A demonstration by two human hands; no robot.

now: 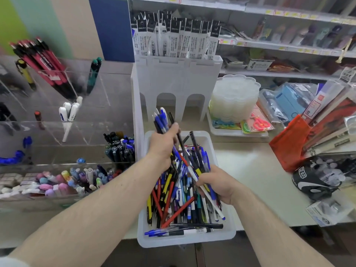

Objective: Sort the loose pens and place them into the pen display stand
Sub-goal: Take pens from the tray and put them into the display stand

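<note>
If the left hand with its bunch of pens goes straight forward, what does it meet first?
Probably the white display stand behind the tray; the left hand aims its blue pens toward the arched openings, though depth is unclear.

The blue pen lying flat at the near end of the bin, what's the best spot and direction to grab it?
Pinch the blue pen at mid-barrel, coming straight down from above. It lies flat and crosswise on top of the pile along the bin's near wall, so its upper side is exposed while the wall blocks a low approach from the front. Both hands are full; the right hand is nearer.
</note>
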